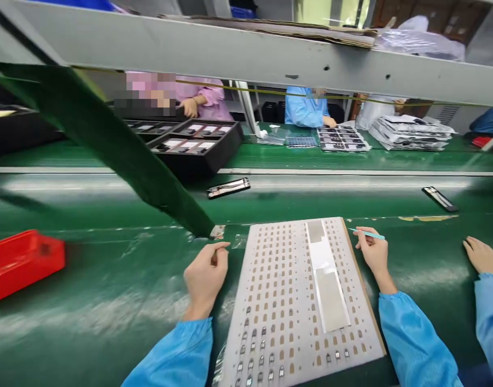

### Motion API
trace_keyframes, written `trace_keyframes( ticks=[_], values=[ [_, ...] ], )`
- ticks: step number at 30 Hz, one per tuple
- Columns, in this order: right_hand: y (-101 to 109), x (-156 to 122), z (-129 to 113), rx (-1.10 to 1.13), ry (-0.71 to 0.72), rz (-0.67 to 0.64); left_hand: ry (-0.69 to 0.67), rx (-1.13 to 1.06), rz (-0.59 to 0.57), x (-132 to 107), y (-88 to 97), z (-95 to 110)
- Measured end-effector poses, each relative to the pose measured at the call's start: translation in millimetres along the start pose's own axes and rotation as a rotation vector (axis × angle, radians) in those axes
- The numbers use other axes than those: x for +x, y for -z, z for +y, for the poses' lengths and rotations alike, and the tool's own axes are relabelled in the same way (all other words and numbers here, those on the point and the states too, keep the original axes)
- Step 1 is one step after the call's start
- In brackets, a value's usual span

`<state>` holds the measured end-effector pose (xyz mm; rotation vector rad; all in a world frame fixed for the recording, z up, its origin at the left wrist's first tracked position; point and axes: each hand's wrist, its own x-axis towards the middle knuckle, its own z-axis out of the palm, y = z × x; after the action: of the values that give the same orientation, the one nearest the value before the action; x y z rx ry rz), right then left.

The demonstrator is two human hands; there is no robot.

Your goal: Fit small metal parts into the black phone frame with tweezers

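A pale perforated sheet (286, 301) with rows of small slots and tiny parts lies on the green bench in front of me. A shiny strip (327, 279) runs down its right half. My left hand (206, 277) rests at the sheet's left edge, fingers curled with thumb and forefinger pinched together; what they hold I cannot make out. My right hand (373, 252) sits at the sheet's upper right corner, closed on thin light-blue tweezers (369, 234) that point left over the corner.
A red tray (22, 263) lies at the left. Two dark flat parts (229, 187) (440, 198) ride the green conveyor belt (311, 199). Black trays (198, 141) stand beyond. Another person's hand (482, 257) rests at the right. Workers sit across the line.
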<state>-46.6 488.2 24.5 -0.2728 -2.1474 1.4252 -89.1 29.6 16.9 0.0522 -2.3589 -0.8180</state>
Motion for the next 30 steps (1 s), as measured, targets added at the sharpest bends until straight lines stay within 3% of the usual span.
trace_keyframes(
  ticks=[6, 10, 13, 15, 19, 22, 25, 30],
  values=[
    [2.5, -3.6, -3.7, 0.003, 0.001, -0.001, -0.016, -0.028, -0.017, -4.1, 0.6, -0.2],
    [4.5, -2.6, -0.9, 0.006, 0.001, 0.005, -0.163, -0.085, -0.13, 8.5, -4.7, 17.0],
    [4.6, -0.4, 4.2, -0.043, 0.012, 0.006, -0.268, 0.026, -0.354, 52.6, -24.6, 31.4],
    [4.3, -0.8, 5.3, -0.073, 0.02, 0.005, -0.245, 0.171, -0.501, 96.3, -44.7, 34.8],
    [2.6, -4.3, 2.4, -0.099, 0.028, 0.005, -0.133, 0.336, -0.633, 188.4, -89.4, 22.4],
    [0.8, -5.8, 0.2, -0.097, 0.028, -0.004, -0.036, 0.445, -0.699, 238.8, -112.4, 6.1],
    [-0.5, -6.0, 0.1, -0.089, 0.018, -0.009, 0.01, 0.499, -0.745, 265.8, -119.7, -9.5],
    [-0.5, -6.8, 2.0, -0.106, -0.003, -0.013, 0.0, 0.516, -0.786, 280.0, -113.7, -24.6]
  ],
)
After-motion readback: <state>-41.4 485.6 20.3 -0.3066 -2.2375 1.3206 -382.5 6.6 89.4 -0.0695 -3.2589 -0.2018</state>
